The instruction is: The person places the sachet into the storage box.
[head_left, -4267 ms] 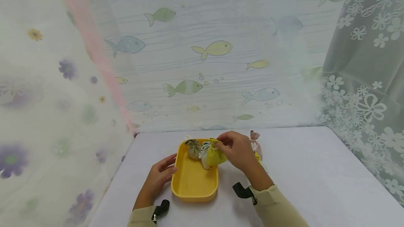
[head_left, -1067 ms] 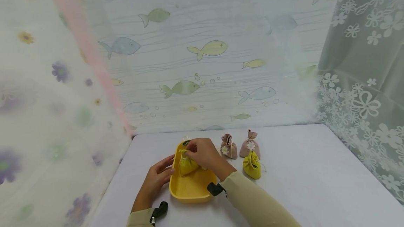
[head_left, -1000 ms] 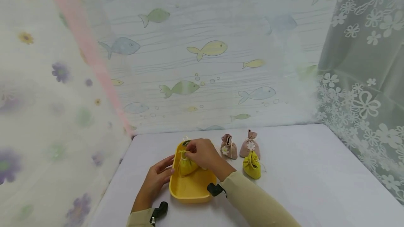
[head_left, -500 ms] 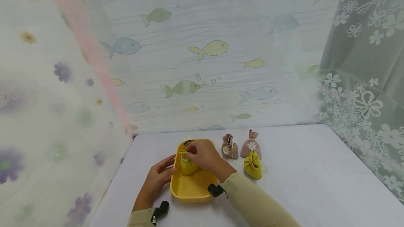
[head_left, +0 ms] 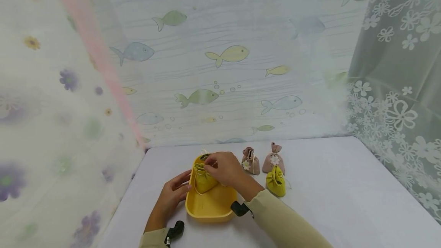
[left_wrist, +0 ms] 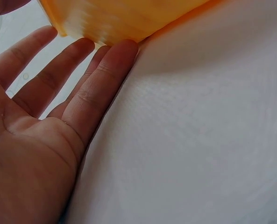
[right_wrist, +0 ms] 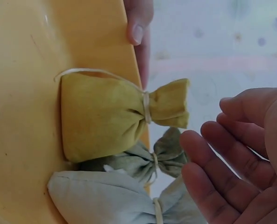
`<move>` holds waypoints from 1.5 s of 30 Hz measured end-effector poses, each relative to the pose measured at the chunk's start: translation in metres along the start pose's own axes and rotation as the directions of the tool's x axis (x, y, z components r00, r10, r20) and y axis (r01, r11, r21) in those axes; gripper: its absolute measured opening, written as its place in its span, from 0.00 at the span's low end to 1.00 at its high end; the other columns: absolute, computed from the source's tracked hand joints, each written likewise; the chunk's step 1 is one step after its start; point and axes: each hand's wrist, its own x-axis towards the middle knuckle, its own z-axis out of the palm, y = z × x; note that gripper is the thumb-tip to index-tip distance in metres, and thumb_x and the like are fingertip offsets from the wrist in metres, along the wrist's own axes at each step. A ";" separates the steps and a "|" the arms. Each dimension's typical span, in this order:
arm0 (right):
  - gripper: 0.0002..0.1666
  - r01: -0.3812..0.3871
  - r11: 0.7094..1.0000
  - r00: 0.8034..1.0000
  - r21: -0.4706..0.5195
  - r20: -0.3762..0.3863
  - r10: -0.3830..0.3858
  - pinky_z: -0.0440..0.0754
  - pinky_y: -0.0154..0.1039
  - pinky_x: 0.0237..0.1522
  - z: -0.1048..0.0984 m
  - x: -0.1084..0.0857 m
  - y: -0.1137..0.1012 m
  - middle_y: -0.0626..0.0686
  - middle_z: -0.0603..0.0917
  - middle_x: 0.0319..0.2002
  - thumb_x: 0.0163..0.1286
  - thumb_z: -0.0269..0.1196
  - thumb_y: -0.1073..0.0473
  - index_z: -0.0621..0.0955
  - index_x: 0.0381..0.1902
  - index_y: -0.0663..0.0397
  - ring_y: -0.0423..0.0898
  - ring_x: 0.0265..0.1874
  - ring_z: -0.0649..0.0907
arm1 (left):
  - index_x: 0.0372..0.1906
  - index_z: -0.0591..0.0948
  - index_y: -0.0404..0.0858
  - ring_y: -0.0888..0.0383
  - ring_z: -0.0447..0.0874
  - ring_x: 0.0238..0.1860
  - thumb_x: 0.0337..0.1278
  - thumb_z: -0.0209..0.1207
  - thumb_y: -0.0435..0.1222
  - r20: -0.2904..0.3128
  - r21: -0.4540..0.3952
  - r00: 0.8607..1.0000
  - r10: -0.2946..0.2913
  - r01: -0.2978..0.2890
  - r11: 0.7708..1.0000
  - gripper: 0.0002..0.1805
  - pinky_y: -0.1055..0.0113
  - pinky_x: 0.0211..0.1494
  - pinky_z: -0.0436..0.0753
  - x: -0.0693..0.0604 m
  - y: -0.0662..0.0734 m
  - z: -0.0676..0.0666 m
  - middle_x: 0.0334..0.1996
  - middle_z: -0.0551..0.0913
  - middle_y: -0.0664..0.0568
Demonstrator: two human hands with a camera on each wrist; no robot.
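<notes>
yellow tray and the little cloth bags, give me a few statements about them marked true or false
1. The left hand touches the outside of the yellow tray. True.
2. The right hand pinches the yellow bag in the tray by its neck. False: in the right wrist view its fingers are open beside the neck.
3. On the table, a second yellow bag sits in front of a pinkish bag. True.
4. The pale grey bag is outside the tray. False: it is in the tray.
5. A pale cord is tied round the neck of the yellow bag in the tray. True.
</notes>
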 end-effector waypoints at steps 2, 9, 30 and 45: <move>0.09 0.011 1.000 1.000 -0.013 -0.008 -0.011 0.87 0.33 0.45 -0.001 -0.002 0.000 0.37 0.87 0.40 0.73 0.67 0.47 0.88 0.46 0.39 0.34 0.39 0.84 | 0.73 0.75 0.50 0.48 0.81 0.66 0.62 0.70 0.41 -0.002 0.004 1.000 -0.001 0.001 1.000 0.34 0.57 0.59 0.87 0.000 0.000 0.001 0.70 0.76 0.43; 0.08 0.113 0.993 0.993 -0.036 -0.041 -0.114 0.87 0.32 0.46 -0.011 -0.015 -0.002 0.38 0.88 0.41 0.74 0.66 0.49 0.87 0.47 0.40 0.35 0.40 0.85 | 0.73 0.75 0.50 0.48 0.80 0.66 0.61 0.70 0.41 -0.007 0.012 1.000 -0.002 0.002 1.000 0.35 0.58 0.58 0.87 0.000 0.000 0.001 0.70 0.76 0.44; 0.09 0.249 0.964 0.918 -0.093 -0.293 -0.266 0.90 0.44 0.48 -0.045 -0.072 0.037 0.40 0.87 0.42 0.67 0.72 0.58 0.87 0.45 0.46 0.39 0.43 0.86 | 0.70 0.77 0.57 0.49 0.80 0.67 0.58 0.72 0.43 -0.017 0.020 1.000 -0.016 0.016 1.000 0.34 0.56 0.58 0.87 0.001 -0.001 0.001 0.69 0.78 0.49; 0.15 0.172 0.975 0.926 -0.144 -0.314 -0.209 0.86 0.50 0.57 -0.080 -0.102 0.069 0.41 0.86 0.51 0.62 0.77 0.55 0.87 0.46 0.37 0.42 0.56 0.83 | 0.71 0.77 0.55 0.49 0.80 0.66 0.58 0.72 0.43 -0.023 0.004 0.999 -0.024 0.024 1.000 0.34 0.56 0.58 0.87 0.001 -0.002 0.000 0.69 0.78 0.48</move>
